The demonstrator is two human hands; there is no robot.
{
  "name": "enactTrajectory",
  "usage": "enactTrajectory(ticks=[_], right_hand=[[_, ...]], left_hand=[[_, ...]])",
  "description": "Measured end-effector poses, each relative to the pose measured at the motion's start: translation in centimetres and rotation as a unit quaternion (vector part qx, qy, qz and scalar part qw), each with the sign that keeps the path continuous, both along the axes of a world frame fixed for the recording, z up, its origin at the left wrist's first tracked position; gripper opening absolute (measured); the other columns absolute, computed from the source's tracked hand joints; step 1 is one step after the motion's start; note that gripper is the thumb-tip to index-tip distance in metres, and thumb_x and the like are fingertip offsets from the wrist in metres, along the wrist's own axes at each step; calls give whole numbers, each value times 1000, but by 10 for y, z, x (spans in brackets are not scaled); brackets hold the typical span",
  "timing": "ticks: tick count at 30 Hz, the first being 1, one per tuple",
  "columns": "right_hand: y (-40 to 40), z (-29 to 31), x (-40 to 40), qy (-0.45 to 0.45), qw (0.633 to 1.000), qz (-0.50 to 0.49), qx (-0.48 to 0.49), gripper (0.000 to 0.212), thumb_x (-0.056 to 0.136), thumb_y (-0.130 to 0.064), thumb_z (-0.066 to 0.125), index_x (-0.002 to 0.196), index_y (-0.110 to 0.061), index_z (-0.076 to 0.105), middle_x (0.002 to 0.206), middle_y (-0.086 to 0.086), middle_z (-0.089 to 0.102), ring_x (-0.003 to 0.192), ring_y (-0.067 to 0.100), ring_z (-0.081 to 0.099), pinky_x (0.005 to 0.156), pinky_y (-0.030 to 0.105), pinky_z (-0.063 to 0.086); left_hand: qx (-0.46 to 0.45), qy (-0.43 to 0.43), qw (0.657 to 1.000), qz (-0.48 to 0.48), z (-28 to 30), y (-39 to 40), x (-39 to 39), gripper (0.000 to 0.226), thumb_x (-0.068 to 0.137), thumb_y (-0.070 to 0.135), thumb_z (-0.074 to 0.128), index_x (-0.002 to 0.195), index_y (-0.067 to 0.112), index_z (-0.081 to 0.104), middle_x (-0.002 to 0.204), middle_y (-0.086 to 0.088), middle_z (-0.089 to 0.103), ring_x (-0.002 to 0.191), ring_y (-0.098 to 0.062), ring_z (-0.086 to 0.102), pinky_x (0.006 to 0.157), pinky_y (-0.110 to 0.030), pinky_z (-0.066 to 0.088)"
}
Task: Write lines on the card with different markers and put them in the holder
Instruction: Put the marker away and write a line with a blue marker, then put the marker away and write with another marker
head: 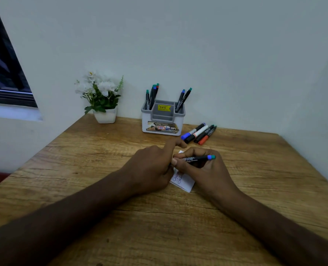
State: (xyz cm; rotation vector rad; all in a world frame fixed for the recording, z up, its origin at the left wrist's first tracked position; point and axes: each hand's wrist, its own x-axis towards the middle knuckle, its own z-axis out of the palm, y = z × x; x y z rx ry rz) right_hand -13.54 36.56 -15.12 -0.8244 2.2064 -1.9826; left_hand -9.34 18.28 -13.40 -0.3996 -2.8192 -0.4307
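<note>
Both hands meet over a small white paper card (184, 182) lying on the wooden bench (101, 189): the right hand (203, 167) grips a black marker with a teal end (195, 159), the left hand (151, 166) presses on the card, fingers curled. Behind stands a white-and-grey plastic holder (163, 120) with markers; four loose markers (198, 133) lie beside it.

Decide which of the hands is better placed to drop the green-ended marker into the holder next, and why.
Right hand: it already grips the black green-ended marker. The left hand rests over the small white card. The white-and-grey plastic holder stands straight ahead.
</note>
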Motion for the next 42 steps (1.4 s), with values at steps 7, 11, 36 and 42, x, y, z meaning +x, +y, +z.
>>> enactTrajectory(ticks=[7, 11, 36, 42], right_hand=[[1, 3, 0, -72, 996, 17, -55, 34, 82, -14, 86, 114, -5, 76, 105, 9, 83, 103, 26, 79, 96, 46, 63], [6, 8, 0, -96, 992, 70, -34, 60, 73, -22, 90, 126, -9, 65, 110, 9, 82, 107, 29, 78, 96, 40, 62], [12, 6, -9, -107, 991, 70, -23, 51, 72, -43, 83, 111, -11, 74, 91, 3, 82, 102, 30, 79, 103, 53, 58], [12, 6, -8, -101, 992, 69, -10, 54, 68, -46, 81, 110, -11, 74, 90, 0, 82, 102, 27, 80, 100, 45, 60]], left_hand=[[35, 1, 997, -68, 2, -2, 2, 49, 105, 44, 40, 146, 47, 14, 90, 12, 66, 77, -4, 60, 67, -26, 44], [132, -9, 989, -68, -3, -13, 2, 34, 104, 58, 24, 137, 55, 24, 90, 17, 65, 83, -2, 62, 70, -20, 47], [46, 129, 952, 275, 32, 7, -183, 42, 108, 43, 30, 122, 13, 55, 129, -16, 47, 122, -35, 40, 102, -52, 35], [-9, 104, 954, 282, 31, 4, -178, 50, 102, 52, 40, 115, 9, 60, 125, -17, 53, 122, -37, 44, 102, -52, 36]])
